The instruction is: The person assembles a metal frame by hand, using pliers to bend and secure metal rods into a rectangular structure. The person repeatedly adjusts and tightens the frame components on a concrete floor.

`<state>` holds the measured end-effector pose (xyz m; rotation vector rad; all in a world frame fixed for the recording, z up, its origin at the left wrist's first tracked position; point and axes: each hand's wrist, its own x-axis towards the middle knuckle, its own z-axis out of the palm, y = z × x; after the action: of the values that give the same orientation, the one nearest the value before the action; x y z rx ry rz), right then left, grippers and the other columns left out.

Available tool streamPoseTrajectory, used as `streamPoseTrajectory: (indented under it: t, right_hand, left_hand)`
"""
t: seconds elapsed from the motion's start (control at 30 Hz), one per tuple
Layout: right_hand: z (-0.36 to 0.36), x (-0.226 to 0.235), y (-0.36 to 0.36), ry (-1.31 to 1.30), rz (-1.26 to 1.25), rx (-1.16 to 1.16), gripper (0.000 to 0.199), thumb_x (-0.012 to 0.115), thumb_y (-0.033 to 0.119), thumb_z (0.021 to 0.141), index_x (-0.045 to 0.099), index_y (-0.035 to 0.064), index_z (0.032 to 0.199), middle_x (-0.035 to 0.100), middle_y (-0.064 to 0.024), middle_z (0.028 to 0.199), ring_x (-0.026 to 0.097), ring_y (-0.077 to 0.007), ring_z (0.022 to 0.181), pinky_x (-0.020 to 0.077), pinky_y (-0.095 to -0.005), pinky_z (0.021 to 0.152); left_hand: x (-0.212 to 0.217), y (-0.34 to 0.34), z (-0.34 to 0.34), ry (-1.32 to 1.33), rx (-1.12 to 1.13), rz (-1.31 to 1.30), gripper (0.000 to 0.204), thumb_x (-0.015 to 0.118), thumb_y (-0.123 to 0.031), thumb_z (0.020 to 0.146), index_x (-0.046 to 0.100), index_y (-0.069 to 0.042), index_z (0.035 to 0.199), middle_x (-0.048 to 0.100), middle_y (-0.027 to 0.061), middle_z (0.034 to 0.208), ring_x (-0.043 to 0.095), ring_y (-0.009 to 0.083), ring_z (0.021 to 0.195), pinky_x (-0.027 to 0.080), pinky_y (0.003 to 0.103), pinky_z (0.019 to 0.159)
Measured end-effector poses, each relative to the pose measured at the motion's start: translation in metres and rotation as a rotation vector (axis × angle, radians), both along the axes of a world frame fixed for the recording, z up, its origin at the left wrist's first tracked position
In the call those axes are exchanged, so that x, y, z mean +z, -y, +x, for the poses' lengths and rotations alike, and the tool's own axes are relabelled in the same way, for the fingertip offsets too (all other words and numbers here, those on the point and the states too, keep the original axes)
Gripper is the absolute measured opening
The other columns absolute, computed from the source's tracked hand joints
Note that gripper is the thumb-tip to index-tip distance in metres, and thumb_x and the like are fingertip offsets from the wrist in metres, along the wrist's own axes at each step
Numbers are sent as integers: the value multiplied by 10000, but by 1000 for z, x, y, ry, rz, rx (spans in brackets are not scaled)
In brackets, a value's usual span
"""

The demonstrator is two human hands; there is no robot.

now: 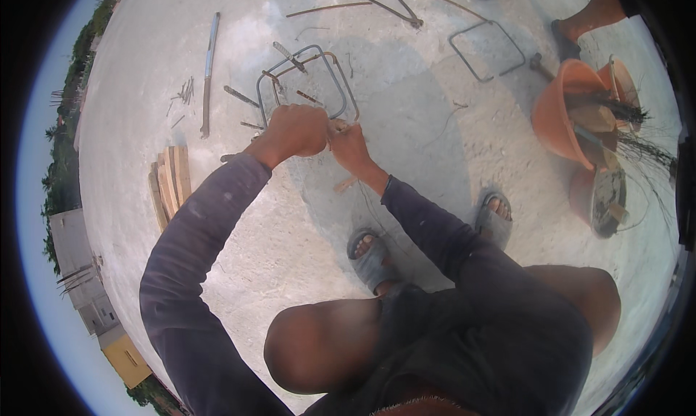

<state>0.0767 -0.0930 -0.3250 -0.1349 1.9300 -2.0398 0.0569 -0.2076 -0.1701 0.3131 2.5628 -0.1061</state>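
Observation:
My left hand (299, 129) is closed in a fist at the near side of a cluster of steel bars. Close against it, my right hand (350, 149) is closed too, its fingers pinched together. What either of them grips is too small or hidden to make out. Just beyond them are a grey square rebar stirrup (321, 52) and a rusty one (346, 80), set about several short upright rebars (288, 55). My left fist covers part of the grey stirrup's near side. The rusty stirrup's near corner comes close to my right hand.
Left of the cluster lie a long metal bar (210, 75) and stacked wooden strips (174, 176). Farther off are bent rods (395, 10) and a loose stirrup (493, 50). Orange basins (554, 122) and a bucket (583, 198) stand right, near another person's leg (591, 17).

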Motion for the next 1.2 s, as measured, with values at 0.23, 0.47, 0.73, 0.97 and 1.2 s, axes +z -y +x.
streamPoseTrajectory:
  t: [0.23, 0.47, 0.73, 0.97, 1.2]
  right_hand:
    - [-3, -22, 5, -31, -89, 25, 326, 651, 243, 980, 735, -70, 949, 536, -51, 580, 444, -72, 597, 388, -358, 524]
    - [1, 4, 3, 210, -97, 39, 434, 654, 369, 1011, 748, -45, 918, 447, 18, 557, 427, -86, 569, 371, -342, 535]
    - [-1, 11, 2, 129, -94, 30, 472, 649, 426, 1031, 741, 2, 845, 466, 45, 569, 422, -61, 533, 352, -272, 509]
    - [-1, 5, 3, 207, -83, 55, 446, 657, 410, 1027, 761, 7, 866, 480, 46, 582, 432, -63, 534, 350, -282, 505]
    - [-4, -2, 4, 87, -40, 32, 434, 648, 403, 1025, 767, 9, 886, 494, 17, 566, 444, -89, 530, 373, -310, 514]
  left_hand:
    - [37, -34, -29, 110, -48, -103, 173, 657, -136, 820, 763, -19, 893, 767, 194, 943, 747, 380, 947, 583, 463, 776]
    - [35, -12, -72, 140, -158, -138, 236, 657, -135, 788, 715, 14, 962, 737, 200, 937, 728, 376, 944, 548, 494, 751]
    - [6, 45, -53, -54, 55, -73, 178, 650, -174, 840, 739, -35, 908, 746, 167, 919, 729, 371, 909, 561, 493, 758]
    - [-20, 52, -3, -298, 183, -12, 182, 670, -214, 883, 763, -57, 881, 739, 202, 841, 739, 388, 833, 573, 491, 735]
    - [-21, 18, 42, -361, 323, -56, 208, 604, -175, 896, 750, -30, 862, 733, 238, 854, 729, 414, 821, 561, 505, 731]
